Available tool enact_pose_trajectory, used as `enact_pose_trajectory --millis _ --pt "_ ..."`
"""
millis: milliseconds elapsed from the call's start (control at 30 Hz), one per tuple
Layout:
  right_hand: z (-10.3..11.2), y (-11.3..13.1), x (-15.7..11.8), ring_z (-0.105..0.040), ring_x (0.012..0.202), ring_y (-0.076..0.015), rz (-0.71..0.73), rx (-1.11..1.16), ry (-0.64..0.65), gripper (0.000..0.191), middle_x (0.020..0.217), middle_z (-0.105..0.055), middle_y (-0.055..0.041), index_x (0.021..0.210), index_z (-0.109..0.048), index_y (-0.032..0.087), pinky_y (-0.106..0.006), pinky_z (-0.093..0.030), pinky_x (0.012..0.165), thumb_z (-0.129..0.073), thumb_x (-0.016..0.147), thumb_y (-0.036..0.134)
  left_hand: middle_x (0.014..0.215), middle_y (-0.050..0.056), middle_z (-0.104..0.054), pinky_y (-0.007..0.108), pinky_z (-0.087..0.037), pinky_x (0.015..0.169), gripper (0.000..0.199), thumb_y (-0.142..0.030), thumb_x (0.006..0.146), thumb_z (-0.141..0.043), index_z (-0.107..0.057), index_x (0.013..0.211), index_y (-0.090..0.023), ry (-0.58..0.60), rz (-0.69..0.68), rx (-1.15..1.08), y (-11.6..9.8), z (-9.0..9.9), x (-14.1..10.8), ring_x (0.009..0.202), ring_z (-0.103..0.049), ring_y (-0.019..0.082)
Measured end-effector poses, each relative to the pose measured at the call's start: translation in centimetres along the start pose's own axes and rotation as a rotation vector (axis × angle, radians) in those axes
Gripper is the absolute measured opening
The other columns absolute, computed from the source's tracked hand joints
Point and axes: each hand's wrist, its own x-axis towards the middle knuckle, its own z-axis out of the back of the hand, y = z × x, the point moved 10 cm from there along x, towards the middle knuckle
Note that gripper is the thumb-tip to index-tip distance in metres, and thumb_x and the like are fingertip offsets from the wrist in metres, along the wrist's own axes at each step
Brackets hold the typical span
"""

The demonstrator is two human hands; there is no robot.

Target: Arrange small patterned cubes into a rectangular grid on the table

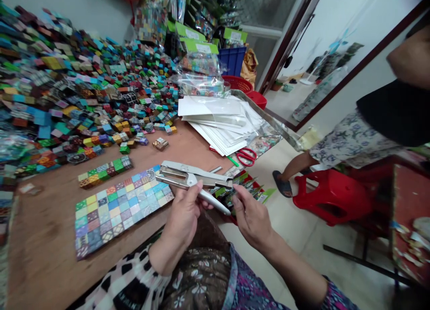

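A silver plier stapler [191, 178] is held over the table's front edge, its long arm pointing left. My left hand [183, 218] is wrapped round its middle, thumb on top. The fingers of my right hand [251, 213] are bent at the stapler's right end, thumb and forefinger close together; whether they pinch a small part there is too small to tell. Left of the stapler, a flat block of small patterned coloured cubes [117, 209] lies on the brown table [43, 211]. Behind it is a short double row of cubes [105, 172].
A big heap of coloured cubes [83, 86] covers the back left. White cards [218, 122], red scissors [247, 157] and bagged cubes [199, 61] lie behind the stapler. A red stool [332, 195] and a person in floral trousers [349, 137] are at the right.
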Motion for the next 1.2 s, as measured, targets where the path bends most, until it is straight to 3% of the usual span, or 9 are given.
enact_pose_trajectory --millis 100,200,367,533,667,800,1000,1100,1200 --pt "-0.5 -1.2 0.0 -0.069 0.097 -0.0212 -0.109 0.050 0.065 0.033 0.110 -0.071 -0.0118 0.129 -0.052 0.018 -0.035 -0.054 0.086 -0.038 0.101 0.027 0.063 -0.007 -0.056 0.022 -0.046 0.051 0.038 -0.037 0.068 -0.079 -0.048 0.082 -0.021 -0.018 -0.030 0.041 -0.2 0.7 -0.1 0.053 -0.052 0.010" --pt "-0.5 -2.8 0.6 -0.068 0.093 -0.0204 -0.186 0.075 0.035 0.031 0.104 -0.071 -0.0097 0.124 -0.055 0.019 -0.035 -0.052 0.084 -0.038 0.101 0.030 0.061 -0.008 -0.056 0.022 -0.046 0.048 0.033 -0.035 0.070 -0.076 -0.049 0.083 -0.021 -0.050 -0.041 0.093 -0.4 1.7 -0.4 0.051 -0.052 0.010" --pt "-2.6 -3.9 3.7 -0.059 0.095 -0.0250 -0.088 -0.104 0.092 0.028 0.097 -0.064 -0.0118 0.107 -0.066 0.017 -0.039 -0.047 0.085 -0.043 0.099 0.030 0.048 -0.008 -0.052 0.018 -0.034 0.039 0.028 -0.031 0.067 -0.072 -0.046 0.073 -0.021 -0.154 -0.005 0.136 -0.1 3.9 -1.0 0.040 -0.046 0.009" --pt "-5.6 -4.2 6.7 -0.048 0.102 -0.0294 -0.057 -0.350 0.210 0.028 0.112 -0.059 -0.0139 0.116 -0.067 0.019 -0.042 -0.041 0.087 -0.057 0.092 0.031 0.042 -0.007 -0.051 0.018 -0.032 0.038 0.025 -0.034 0.068 -0.068 -0.046 0.071 -0.021 -0.157 0.026 0.155 0.7 4.9 -1.5 0.037 -0.045 0.009" --pt "-7.1 -4.4 7.9 -0.045 0.104 -0.0289 -0.057 -0.372 0.288 0.025 0.119 -0.057 -0.0100 0.112 -0.069 0.025 -0.041 -0.037 0.088 -0.063 0.090 0.035 0.042 -0.008 -0.050 0.019 -0.031 0.036 0.026 -0.035 0.064 -0.068 -0.047 0.072 -0.022 -0.211 0.005 0.133 0.8 5.6 -1.4 0.034 -0.042 0.009" --pt "-7.9 -5.3 8.3 -0.046 0.099 -0.0274 -0.075 -0.383 0.321 0.020 0.108 -0.060 -0.0093 0.103 -0.071 0.025 -0.039 -0.035 0.083 -0.059 0.093 0.036 0.039 -0.007 -0.049 0.019 -0.031 0.035 0.027 -0.038 0.063 -0.067 -0.046 0.070 -0.022 -0.215 0.030 0.134 1.3 5.7 -1.3 0.033 -0.041 0.010" --pt "-7.1 -6.2 8.2 -0.051 0.096 -0.0258 -0.100 -0.236 0.194 0.020 0.100 -0.061 -0.0089 0.101 -0.069 0.021 -0.039 -0.037 0.084 -0.058 0.092 0.035 0.038 -0.006 -0.050 0.019 -0.034 0.035 0.029 -0.039 0.061 -0.067 -0.047 0.072 -0.022 -0.201 0.073 0.135 1.8 5.3 -1.5 0.034 -0.042 0.011" --pt "-4.9 -5.8 8.0 -0.053 0.091 -0.0242 -0.073 -0.065 0.043 0.026 0.096 -0.061 -0.0089 0.103 -0.067 0.018 -0.039 -0.039 0.084 -0.054 0.093 0.038 0.040 -0.007 -0.051 0.020 -0.035 0.036 0.030 -0.040 0.062 -0.069 -0.049 0.075 -0.021 -0.175 0.093 0.102 1.9 4.8 -1.5 0.035 -0.042 0.010" --pt "-3.1 -6.6 6.5 -0.053 0.077 -0.0202 -0.200 0.178 -0.024 0.030 0.078 -0.058 -0.0040 0.085 -0.064 0.020 -0.035 -0.041 0.075 -0.049 0.093 0.044 0.041 -0.006 -0.052 0.020 -0.037 0.036 0.032 -0.041 0.063 -0.070 -0.050 0.077 -0.021 -0.144 0.103 0.057 2.1 4.3 -1.4 0.036 -0.043 0.010"
